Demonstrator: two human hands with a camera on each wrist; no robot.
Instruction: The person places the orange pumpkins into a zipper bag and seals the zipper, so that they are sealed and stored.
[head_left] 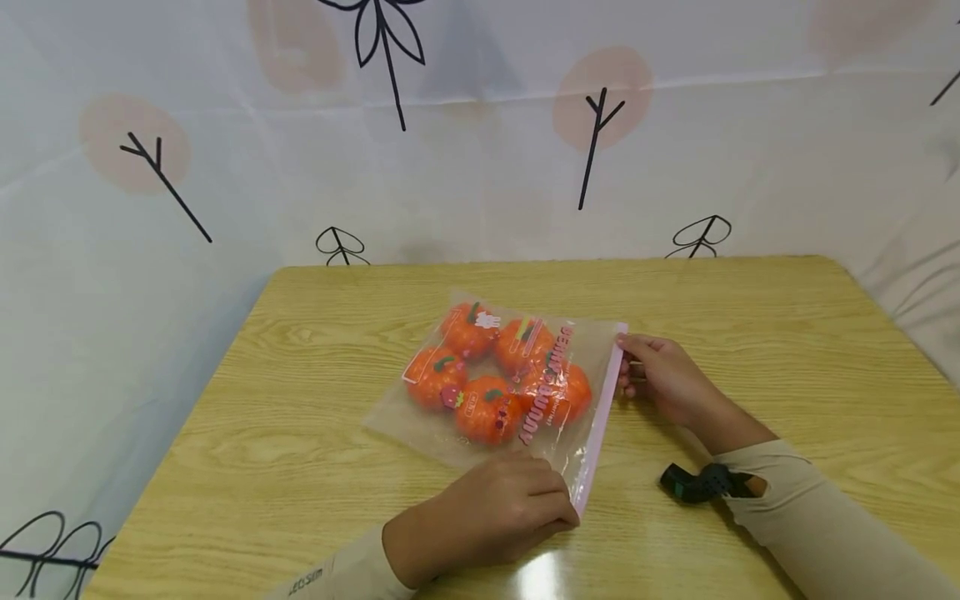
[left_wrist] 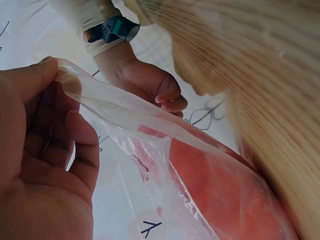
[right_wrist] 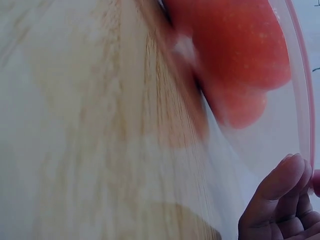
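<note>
A clear zip bag (head_left: 420, 433) with pink print and a pink zip edge lies on the table, holding several small orange pumpkins (head_left: 489, 408) with green stems. My left hand (head_left: 495, 508) pinches the near corner of the zip edge between thumb and fingers. At the far corner of that edge, my right hand (head_left: 667, 379) pinches the plastic with thumb and forefinger. In the left wrist view the bag's mouth edge (left_wrist: 120, 102) stretches from the left fingers toward the right hand. The right wrist view has the pumpkins (right_wrist: 240, 45) inside the plastic, low beside the tabletop.
The wood-grain table (head_left: 300, 333) ends at a back edge against a white cloth (head_left: 480, 183) printed with plants. A black wrist device (head_left: 697, 483) is strapped at the right cuff. Bare tabletop surrounds the bag.
</note>
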